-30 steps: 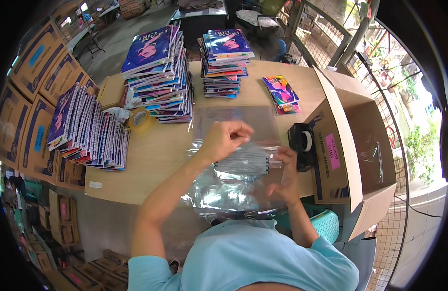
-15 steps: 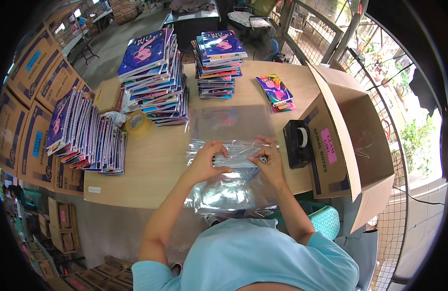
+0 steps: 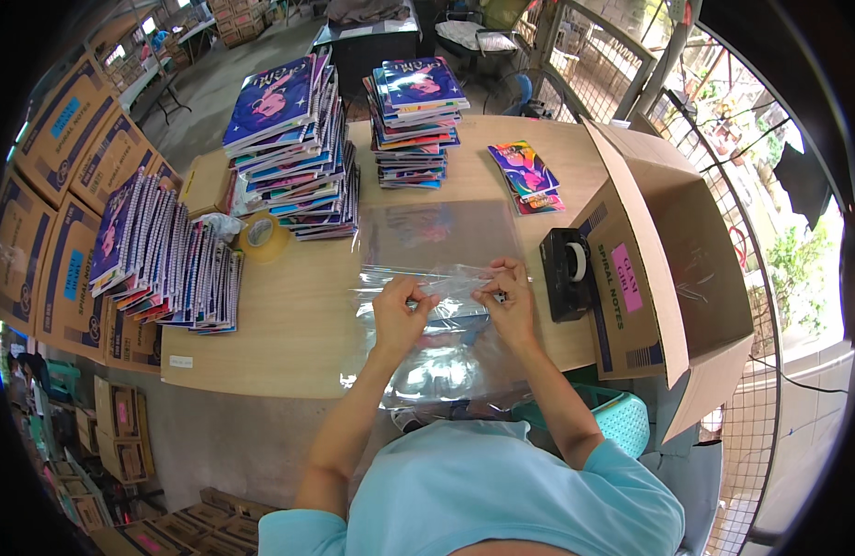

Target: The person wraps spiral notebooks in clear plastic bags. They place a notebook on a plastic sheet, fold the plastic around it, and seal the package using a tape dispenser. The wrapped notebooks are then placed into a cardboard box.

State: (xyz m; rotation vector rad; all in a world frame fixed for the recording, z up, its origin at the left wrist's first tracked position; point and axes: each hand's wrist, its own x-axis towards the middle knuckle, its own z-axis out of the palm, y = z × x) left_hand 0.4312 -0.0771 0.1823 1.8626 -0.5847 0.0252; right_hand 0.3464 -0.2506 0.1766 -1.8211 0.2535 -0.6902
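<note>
Left fingers (image 3: pixel 414 291) and right fingers (image 3: pixel 491 299) each pinched the clear plastic film (image 3: pixel 437 369), tips closed on it; it bridged the gap between them and lay spread beneath, across the surface (image 3: pixel 289 338)!

The wood-toned counter (image 3: pixel 293 324) supports two notebook stacks (image 3: pixel 298 153), a leaning notebook row (image 3: pixel 173 250) at left, a tape roll (image 3: pixel 276 243), clear plastic film (image 3: pixel 437 366) at centre, a black tape dispenser (image 3: pixel 562 287) and colourful booklets (image 3: pixel 524 171).
</note>
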